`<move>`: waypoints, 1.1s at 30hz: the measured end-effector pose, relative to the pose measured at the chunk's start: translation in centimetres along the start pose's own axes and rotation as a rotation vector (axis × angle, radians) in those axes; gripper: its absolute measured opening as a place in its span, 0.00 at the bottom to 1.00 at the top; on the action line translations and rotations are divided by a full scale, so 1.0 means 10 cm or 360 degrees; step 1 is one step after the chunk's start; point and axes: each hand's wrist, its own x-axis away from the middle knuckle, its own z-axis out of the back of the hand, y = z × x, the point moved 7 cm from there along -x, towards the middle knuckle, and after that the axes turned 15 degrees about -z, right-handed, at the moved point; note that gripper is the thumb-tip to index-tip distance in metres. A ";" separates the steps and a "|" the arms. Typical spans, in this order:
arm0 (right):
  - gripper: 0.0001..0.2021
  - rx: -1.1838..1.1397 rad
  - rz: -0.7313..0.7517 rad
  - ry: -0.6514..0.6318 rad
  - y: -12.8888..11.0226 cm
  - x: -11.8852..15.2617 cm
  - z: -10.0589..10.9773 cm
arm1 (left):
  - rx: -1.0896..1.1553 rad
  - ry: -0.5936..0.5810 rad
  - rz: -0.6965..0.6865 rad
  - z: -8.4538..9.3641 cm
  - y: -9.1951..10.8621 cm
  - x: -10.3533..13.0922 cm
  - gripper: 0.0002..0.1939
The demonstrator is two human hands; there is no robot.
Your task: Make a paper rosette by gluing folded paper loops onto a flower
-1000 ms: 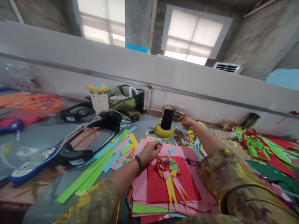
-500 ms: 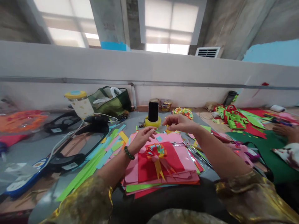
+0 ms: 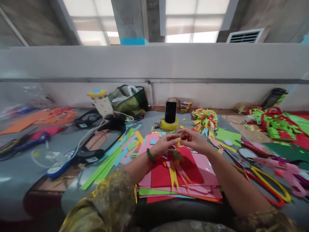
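Note:
My left hand (image 3: 166, 145), with a green bead bracelet (image 3: 151, 155) at its wrist, meets my right hand (image 3: 194, 140) above the stack of sheets. Between their fingertips is a small yellow paper strip (image 3: 179, 141), pinched from both sides. Right below them a ribbon rosette (image 3: 174, 156) of several colours lies on a red sheet (image 3: 159, 175), its yellow and pink tails pointing towards me. Part of the rosette is in the shadow of my hands. Pink sheets (image 3: 207, 170) and other coloured ones lie underneath the red one.
Loose coloured strips (image 3: 108, 158) spread out left of the stack. Scissors (image 3: 267, 180) and a pink glue gun (image 3: 280, 170) lie at the right. A phone (image 3: 170, 112) stands in a yellow tape roll (image 3: 169, 125) behind. Finished rosettes (image 3: 205, 117) are heaped back right; a cup (image 3: 101, 103) stands back left.
My hands have come together, and the yellow strip is now between both. The view has turned right and down, so more of the scissors and glue gun shows.

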 end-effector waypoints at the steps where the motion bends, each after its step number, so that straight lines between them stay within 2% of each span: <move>1: 0.18 0.0032 0.0007 0.0020 0.03 0.00 0.00 | -0.0013 0.0016 -0.0005 0.02 -0.02 0.00 0.32; 10: 0.14 0.0103 0.0057 0.0128 0.10 -0.03 0.00 | -0.0209 0.0138 -0.0173 0.17 0.03 -0.01 0.21; 14: 0.13 0.0180 0.0168 0.0185 0.09 -0.03 -0.07 | -0.0382 0.0217 -0.0290 0.20 0.10 0.00 0.18; 17: 0.10 0.0351 0.0367 0.0368 0.05 0.01 -0.11 | -0.0508 0.0237 -0.0366 0.21 0.17 0.01 0.16; 20: 0.08 0.0682 0.0708 0.0646 -0.06 0.13 -0.13 | -0.0576 0.0282 -0.0413 0.23 0.24 0.02 0.17; 24: 0.11 0.1170 0.1151 0.0871 -0.20 0.31 -0.23 | -0.0390 0.0210 -0.0088 0.21 0.12 0.04 0.27; 27: 0.12 0.1356 0.1298 0.0913 -0.22 0.36 -0.29 | -0.0347 0.0108 0.0049 0.17 0.04 0.05 0.29; 30: 0.12 0.1298 0.1235 0.0854 -0.17 0.32 -0.28 | -0.0383 0.0109 -0.0005 0.19 0.04 0.04 0.27; 33: 0.09 0.0889 0.0918 0.0764 -0.07 0.19 -0.16 | -0.0437 0.0127 -0.0078 0.21 0.10 0.01 0.26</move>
